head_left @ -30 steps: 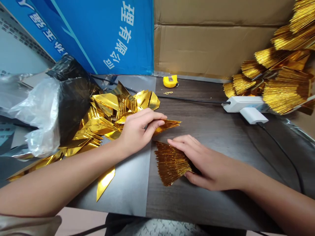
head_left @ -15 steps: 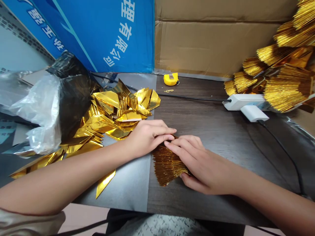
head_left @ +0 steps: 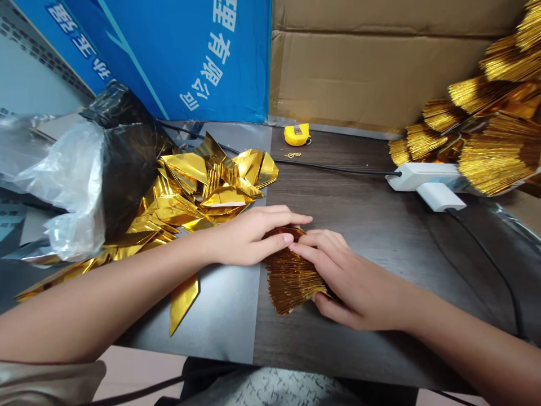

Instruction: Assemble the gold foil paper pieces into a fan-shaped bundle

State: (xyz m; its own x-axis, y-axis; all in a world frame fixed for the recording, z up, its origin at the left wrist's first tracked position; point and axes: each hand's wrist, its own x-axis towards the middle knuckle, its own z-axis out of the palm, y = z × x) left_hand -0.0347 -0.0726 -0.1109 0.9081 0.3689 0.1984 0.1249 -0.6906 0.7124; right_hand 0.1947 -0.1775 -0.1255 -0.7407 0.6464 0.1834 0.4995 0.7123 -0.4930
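Note:
A fan-shaped bundle of folded gold foil paper [head_left: 291,279] rests on the dark table, its pleated edges facing me. My left hand [head_left: 257,234] lies along the bundle's far left end, thumb and fingers around that end. On the right side, my right hand [head_left: 342,276] grips the same bundle, thumb at the near corner and fingers over the top. Part of the bundle is hidden under both hands. Loose folded gold foil pieces [head_left: 186,211] are heaped to the left, partly behind my left forearm.
A yellow tape measure [head_left: 297,134] and a small yellow loop stand near the cardboard [head_left: 359,79]. At the right are a white power strip [head_left: 422,175] with cables and stacked gold foil fans [head_left: 492,152]. A black and clear plastic bag [head_left: 122,163] is at the left.
My left hand's fingers have stretched out and parted from the thumb, showing more of the bundle's far end. My right hand keeps its hold. The view has shifted slightly.

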